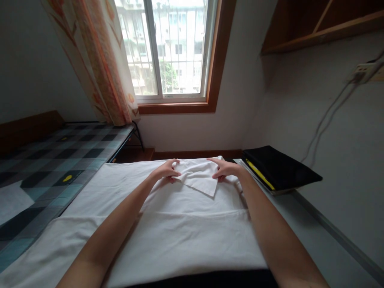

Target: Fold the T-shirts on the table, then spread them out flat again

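Observation:
A white cloth lies spread over the surface in front of me, with soft wrinkles and a crease running across it. Near its far edge, a smaller white flap is turned towards me, one corner pointing down to the right. My left hand grips the flap's left side between thumb and fingers. On the other side, my right hand has its thumb on the flap's right edge, the index finger reaching along the top. Whether the flap belongs to the large cloth or is a separate piece, I cannot tell.
At right, a black folder-like item with a yellow strip rests on a pale tabletop. A checked bed stands left, with a white paper on it. Cables hang along the right wall; a curtain hangs by the window.

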### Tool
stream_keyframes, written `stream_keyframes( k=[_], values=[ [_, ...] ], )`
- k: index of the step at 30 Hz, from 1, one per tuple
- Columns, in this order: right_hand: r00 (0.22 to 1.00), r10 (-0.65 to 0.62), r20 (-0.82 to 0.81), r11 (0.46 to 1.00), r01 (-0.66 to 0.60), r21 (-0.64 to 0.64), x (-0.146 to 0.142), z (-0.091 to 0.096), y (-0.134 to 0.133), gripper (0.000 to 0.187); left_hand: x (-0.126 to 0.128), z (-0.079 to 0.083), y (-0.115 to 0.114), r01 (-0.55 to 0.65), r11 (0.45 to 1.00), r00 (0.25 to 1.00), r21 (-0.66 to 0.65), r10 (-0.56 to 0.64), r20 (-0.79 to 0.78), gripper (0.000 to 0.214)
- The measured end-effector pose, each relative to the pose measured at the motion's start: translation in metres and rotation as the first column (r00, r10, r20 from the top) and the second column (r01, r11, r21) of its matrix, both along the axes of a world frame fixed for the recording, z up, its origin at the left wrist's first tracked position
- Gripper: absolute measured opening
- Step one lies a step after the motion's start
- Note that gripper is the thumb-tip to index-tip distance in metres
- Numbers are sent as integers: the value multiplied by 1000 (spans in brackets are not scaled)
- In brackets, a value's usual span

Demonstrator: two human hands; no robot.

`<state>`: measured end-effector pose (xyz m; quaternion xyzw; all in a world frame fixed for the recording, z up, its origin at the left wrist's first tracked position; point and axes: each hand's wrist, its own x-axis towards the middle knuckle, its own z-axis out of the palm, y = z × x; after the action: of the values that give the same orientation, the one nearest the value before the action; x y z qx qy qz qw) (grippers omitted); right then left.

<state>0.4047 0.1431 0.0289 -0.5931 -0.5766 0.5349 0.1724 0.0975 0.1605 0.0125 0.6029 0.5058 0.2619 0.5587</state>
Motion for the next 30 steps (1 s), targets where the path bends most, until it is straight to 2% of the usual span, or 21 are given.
stream_keyframes(
  k=[3, 6, 8, 9, 11, 13, 15, 18, 21, 23, 26, 30],
  values=[
    [1000, 18, 3, 997, -17, -73, 9, 4, -3, 114, -9, 8, 4, 53, 998, 996, 24, -51, -68, 93],
    [989, -4, 150, 1000, 8, -26, 20, 6, 1, 102, -12, 11, 6, 105, 994, 977, 44, -95, -193, 87],
    [954, -58, 294, 992, 23, 122, 23, 6, 7, 82, -9, 8, 8, 46, 981, 966, 187, 4, -260, 71],
    [927, -107, 358, 973, 24, 229, 22, 5, 11, 68, -7, 6, 10, -6, 957, 960, 292, 87, -267, 58],
    [865, -214, 454, 900, -6, 436, 18, 1, 18, 38, -2, 1, 14, -87, 880, 945, 468, 222, -241, 33],
    [797, -295, 527, 817, -74, 571, 11, -5, 22, 19, 1, -6, 18, -89, 836, 939, 541, 251, -233, 15],
    [731, -363, 578, 762, -125, 636, 5, -14, 23, 16, 2, -13, 22, -48, 827, 939, 560, 228, -257, 8],
    [666, -475, 575, 704, -105, 703, 2, -29, 22, 24, 1, -24, 26, -6, 793, 918, 610, 246, -312, 10],
    [690, -516, 507, 662, -54, 747, 6, -43, 23, 37, 1, -32, 27, -8, 729, 867, 684, 346, -358, 19],
    [710, -513, 483, 659, -35, 752, 9, -50, 26, 42, 1, -35, 27, -3, 721, 852, 692, 365, -377, 25],
    [709, -525, 471, 660, -11, 751, 12, -56, 28, 36, 1, -38, 28, 14, 735, 848, 678, 351, -397, 31],
    [715, -566, 411, 619, 39, 784, 14, -57, 30, 25, 1, -37, 28, 11, 704, 815, 710, 406, -415, 25]
  ],
)
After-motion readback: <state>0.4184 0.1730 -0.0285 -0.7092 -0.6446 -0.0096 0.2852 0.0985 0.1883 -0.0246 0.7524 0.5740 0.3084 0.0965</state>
